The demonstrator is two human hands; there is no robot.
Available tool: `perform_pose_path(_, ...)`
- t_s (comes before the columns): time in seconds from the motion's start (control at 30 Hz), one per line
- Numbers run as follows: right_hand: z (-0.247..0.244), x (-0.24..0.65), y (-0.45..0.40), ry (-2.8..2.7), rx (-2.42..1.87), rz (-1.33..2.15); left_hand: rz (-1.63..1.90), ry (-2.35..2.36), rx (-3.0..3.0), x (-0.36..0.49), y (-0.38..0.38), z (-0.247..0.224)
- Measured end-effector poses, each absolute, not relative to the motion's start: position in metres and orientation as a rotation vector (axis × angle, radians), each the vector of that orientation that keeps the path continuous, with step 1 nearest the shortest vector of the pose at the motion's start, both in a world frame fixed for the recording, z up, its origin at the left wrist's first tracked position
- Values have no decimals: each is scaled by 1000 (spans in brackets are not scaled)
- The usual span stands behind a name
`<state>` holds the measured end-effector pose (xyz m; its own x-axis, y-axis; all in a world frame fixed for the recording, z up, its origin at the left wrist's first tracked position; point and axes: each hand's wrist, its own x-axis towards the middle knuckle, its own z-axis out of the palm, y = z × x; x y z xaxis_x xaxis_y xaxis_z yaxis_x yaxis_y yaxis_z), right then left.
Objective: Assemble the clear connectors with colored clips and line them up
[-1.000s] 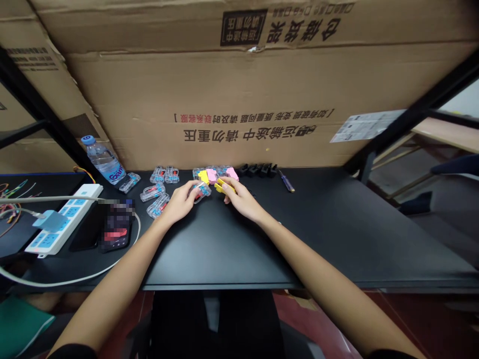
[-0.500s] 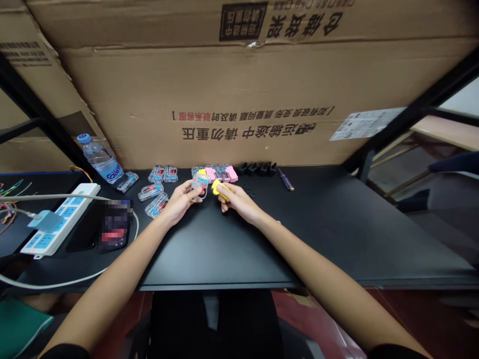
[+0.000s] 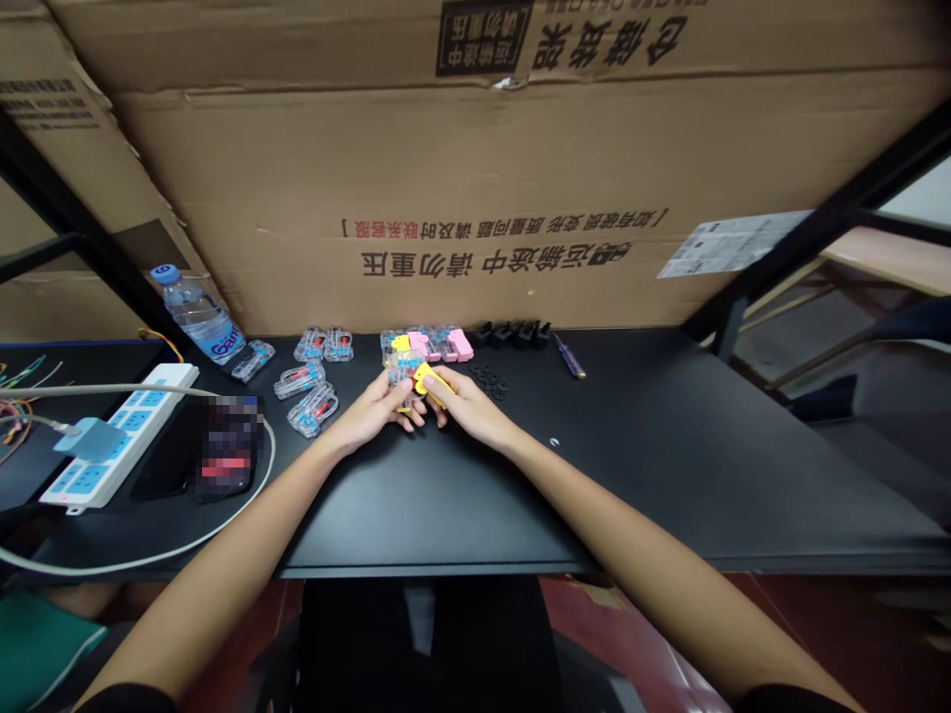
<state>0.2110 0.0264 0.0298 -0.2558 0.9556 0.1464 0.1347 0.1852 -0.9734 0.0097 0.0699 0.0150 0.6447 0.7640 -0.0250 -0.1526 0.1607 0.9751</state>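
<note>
Above the middle of the black table (image 3: 446, 495), my left hand (image 3: 375, 408) is closed on a clear plastic piece (image 3: 405, 364) with blue and red parts inside. My right hand (image 3: 470, 404) grips a yellow plastic piece (image 3: 432, 384) between thumb and fingers. The two pieces meet or overlap; the fingers hide whether they are joined. Just behind my hands stands a row of similar clear units, some with pink covers (image 3: 461, 345) and one with a yellow cover (image 3: 401, 343). Small black rings (image 3: 490, 380) lie close to my right hand.
Several loose clear units (image 3: 312, 408) lie to the left. Black plastic parts (image 3: 512, 335) and a screwdriver (image 3: 569, 356) are at the back right. A water bottle (image 3: 199, 315), power strip (image 3: 123, 436), phone (image 3: 227, 451) and looping white cable (image 3: 271, 456) occupy the left. Cardboard (image 3: 446, 178) walls the back.
My hands have come together, bringing the yellow piece against or over the clear one. The clear piece is turned more upright. More black rings and a small pale bit now show.
</note>
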Motion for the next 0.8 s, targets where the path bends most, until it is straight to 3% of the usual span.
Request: perform_pose_path(0.8,27,207,21,-1378,-1005,1412,708,686,1541,5,64,28)
